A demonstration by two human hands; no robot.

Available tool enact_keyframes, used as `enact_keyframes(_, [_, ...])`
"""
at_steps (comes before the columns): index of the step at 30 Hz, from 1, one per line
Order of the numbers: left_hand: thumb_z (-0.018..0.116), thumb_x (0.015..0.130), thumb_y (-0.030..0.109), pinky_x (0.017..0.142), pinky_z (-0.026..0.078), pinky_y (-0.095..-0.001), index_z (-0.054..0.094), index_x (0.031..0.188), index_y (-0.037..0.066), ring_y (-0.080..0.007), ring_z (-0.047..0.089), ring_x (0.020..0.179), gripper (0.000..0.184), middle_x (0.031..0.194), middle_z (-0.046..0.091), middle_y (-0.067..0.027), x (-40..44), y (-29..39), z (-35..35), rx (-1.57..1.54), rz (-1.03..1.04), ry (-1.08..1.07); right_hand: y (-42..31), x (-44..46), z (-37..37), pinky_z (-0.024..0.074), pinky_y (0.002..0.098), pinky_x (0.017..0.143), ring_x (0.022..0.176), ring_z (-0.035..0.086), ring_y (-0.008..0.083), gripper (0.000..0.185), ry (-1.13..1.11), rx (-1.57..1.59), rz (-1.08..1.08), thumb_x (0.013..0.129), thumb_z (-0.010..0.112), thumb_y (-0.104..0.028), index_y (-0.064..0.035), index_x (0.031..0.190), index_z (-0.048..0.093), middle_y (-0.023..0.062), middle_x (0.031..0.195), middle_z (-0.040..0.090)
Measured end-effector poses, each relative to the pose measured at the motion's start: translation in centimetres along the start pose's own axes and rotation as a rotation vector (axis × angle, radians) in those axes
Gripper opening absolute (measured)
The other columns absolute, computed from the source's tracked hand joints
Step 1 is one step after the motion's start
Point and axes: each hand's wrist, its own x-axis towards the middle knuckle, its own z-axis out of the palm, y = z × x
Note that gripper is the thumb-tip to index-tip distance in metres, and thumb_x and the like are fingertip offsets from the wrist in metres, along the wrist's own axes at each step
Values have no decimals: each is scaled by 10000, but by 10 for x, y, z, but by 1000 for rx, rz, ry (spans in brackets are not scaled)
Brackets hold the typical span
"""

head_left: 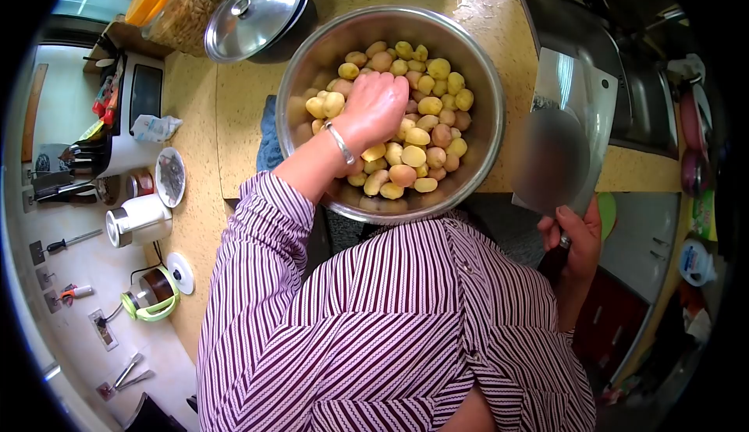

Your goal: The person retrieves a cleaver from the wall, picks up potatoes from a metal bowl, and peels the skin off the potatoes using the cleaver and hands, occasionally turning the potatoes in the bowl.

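A large steel bowl (490,132) holds many small peeled potatoes (414,156), yellow and pinkish. Inside it, over the potatoes at the left, is my left hand (376,108), with a silver bracelet on the wrist. Its fingers are curled down and mostly hidden, so what they grip cannot be made out. My right hand (580,239) is closed round the dark handle of a broad cleaver (599,120), right of the bowl. The blade points up, away from my body, with a blurred dark reflection on it.
A lidded pot (253,15) and a jar with an orange lid (183,23) stand behind the bowl at the left. The sink (644,100) is at the right, beyond the cleaver. A blue cloth (269,139) lies against the bowl's left side. A white kettle (144,220) stands far left.
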Motion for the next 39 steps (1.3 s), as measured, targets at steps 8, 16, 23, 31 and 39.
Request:
enact_keyframes(8, [648, 827, 258, 908, 490, -430, 598, 1039, -67, -384, 632, 1033, 391, 1056, 667, -254, 27, 0, 1, -315, -67, -227, 0, -1, -10, 447, 224, 486, 509, 538, 107, 346, -43, -54, -18, 901, 575, -58, 26, 1236, 547, 126, 728, 664])
enact_keyframes(16, [694, 891, 291, 845, 503, -300, 550, 1179, -12, -170, 610, 1002, 442, 1106, 636, -108, 27, -8, -5, -1149, -153, -489, -5, -1, 0, 444, 214, 519, 556, 560, 104, 354, -39, -79, 5, 905, 575, -46, 40, 1247, 545, 88, 751, 651])
enact_keyframes(23, [639, 937, 232, 863, 477, -272, 511, 1295, 51, -122, 548, 1077, 420, 1190, 577, -73, 16, -4, -16, -1199, -23, -523, -9, -2, 14, 454, 214, 548, 599, 577, 98, 363, -45, -145, 22, 895, 589, -48, 43, 1244, 548, 49, 775, 636])
enact_keyframes(31, [478, 959, 156, 941, 485, -279, 572, 1333, 38, -151, 551, 1168, 403, 1279, 600, -69, 7, 8, -21, -1251, 46, -536, -15, -4, 23, 453, 207, 568, 598, 570, 93, 378, -52, -224, 24, 889, 591, -55, 40, 1252, 548, 44, 762, 631])
enact_keyframes(39, [544, 1018, 301, 955, 489, -303, 582, 1326, 51, -163, 576, 1148, 399, 1240, 633, -79, 12, 21, -16, -999, 97, -480, -18, -8, 24, 447, 208, 565, 600, 568, 87, 366, -8, -248, 7, 886, 583, -51, 41, 1240, 557, 36, 762, 628])
